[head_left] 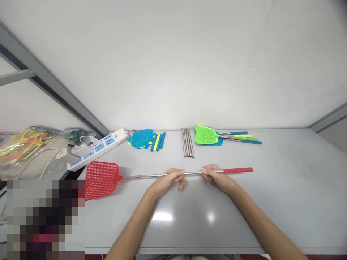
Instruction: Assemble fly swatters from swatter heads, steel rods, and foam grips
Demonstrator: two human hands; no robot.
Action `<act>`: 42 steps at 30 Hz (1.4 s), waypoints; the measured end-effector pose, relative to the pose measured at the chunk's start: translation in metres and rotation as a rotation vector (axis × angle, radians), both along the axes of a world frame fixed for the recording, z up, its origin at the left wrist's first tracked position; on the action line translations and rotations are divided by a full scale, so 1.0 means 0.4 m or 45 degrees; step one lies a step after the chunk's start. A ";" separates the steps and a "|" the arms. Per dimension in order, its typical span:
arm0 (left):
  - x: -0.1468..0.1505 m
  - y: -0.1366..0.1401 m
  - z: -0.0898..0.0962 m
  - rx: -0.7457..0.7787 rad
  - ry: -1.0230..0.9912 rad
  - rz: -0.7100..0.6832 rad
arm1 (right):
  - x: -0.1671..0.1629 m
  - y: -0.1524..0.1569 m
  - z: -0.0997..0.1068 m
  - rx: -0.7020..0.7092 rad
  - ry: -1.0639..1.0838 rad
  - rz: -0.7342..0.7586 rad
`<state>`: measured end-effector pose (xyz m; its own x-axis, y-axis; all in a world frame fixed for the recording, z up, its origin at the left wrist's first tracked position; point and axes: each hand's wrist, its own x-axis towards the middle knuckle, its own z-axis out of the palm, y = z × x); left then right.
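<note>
A red fly swatter (102, 180) with an extended metal rod lies crosswise in front of me, its mesh head at the left and its red handle at the right. My left hand (171, 180) grips the rod near its middle, fingers curled round it. Close to the handle end, my right hand (215, 176) pinches the thicker part of the rod. Behind my hands lie several bare metal rods (187, 143). Farther right, several put-together swatters (205, 135) with green, yellow and blue parts are stacked.
Several loose swatter heads (141, 138) and coloured handle grips (158, 141) lie at the back left. A white power strip (100, 148) with plugs runs beside them, near bagged colourful items (25, 144). A grey frame post (59, 83) rises at the left; a wall backs the table (284, 187).
</note>
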<state>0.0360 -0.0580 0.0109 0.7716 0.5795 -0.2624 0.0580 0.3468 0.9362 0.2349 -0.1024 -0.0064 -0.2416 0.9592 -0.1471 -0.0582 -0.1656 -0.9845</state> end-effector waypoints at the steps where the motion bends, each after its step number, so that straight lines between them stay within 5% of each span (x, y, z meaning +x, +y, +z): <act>1: 0.001 0.000 -0.002 -0.012 -0.005 0.007 | -0.002 -0.001 0.001 -0.003 0.001 -0.005; 33: 0.013 -0.001 -0.022 -0.041 -0.022 0.088 | -0.011 -0.004 0.005 -0.041 0.066 -0.077; 42: 0.001 0.002 -0.021 -0.104 -0.099 0.159 | 0.004 0.002 -0.011 -0.182 0.314 -0.171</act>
<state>0.0365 -0.0574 0.0026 0.7147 0.6513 -0.2549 -0.0620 0.4219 0.9045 0.2365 -0.1017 -0.0107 -0.1594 0.9588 -0.2350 -0.3234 -0.2756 -0.9052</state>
